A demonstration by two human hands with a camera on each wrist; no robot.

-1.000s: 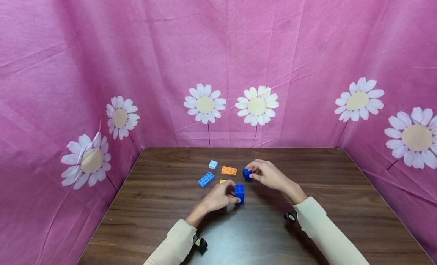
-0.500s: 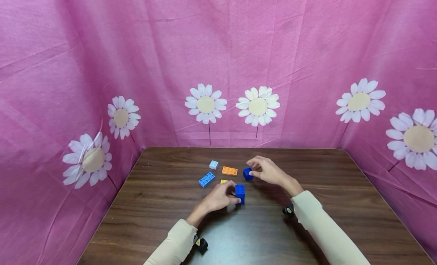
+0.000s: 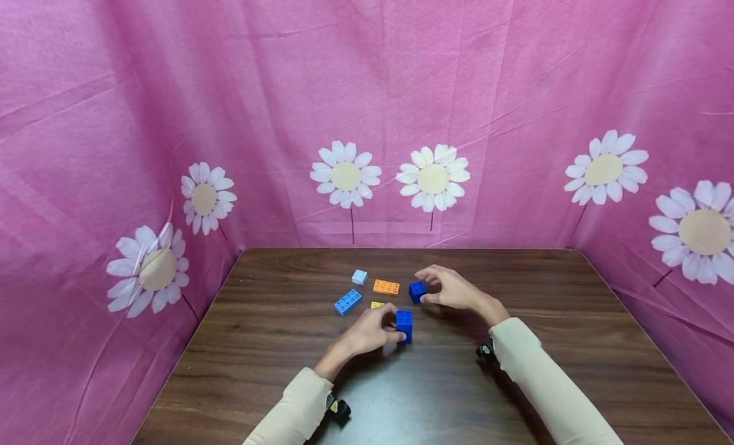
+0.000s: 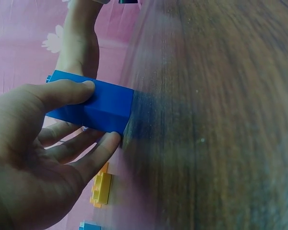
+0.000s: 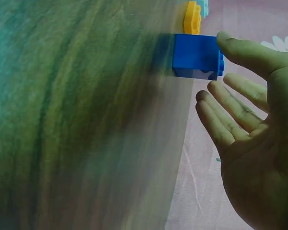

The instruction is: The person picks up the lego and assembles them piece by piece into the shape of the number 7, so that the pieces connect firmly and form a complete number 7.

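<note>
While the left hand (image 3: 367, 331) pinches the tall blue block (image 3: 406, 325) upright on the surface (image 3: 550, 305), a light, level hold looks best for keeping it steady. Just beyond, the right hand (image 3: 455, 292) has loose, released fingers, thumb tip close beside the smaller blue block (image 3: 417, 292), where a square pinch across opposite sides should avoid nudging the orange brick (image 3: 387, 287).

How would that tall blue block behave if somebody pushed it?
The tall blue block probably wouldn't roll, since its sides are flat. Being taller than wide, it might tip if pushed near its studded top. Crisp, straight edges suggest it's stiff and unlikely to squash.
</note>
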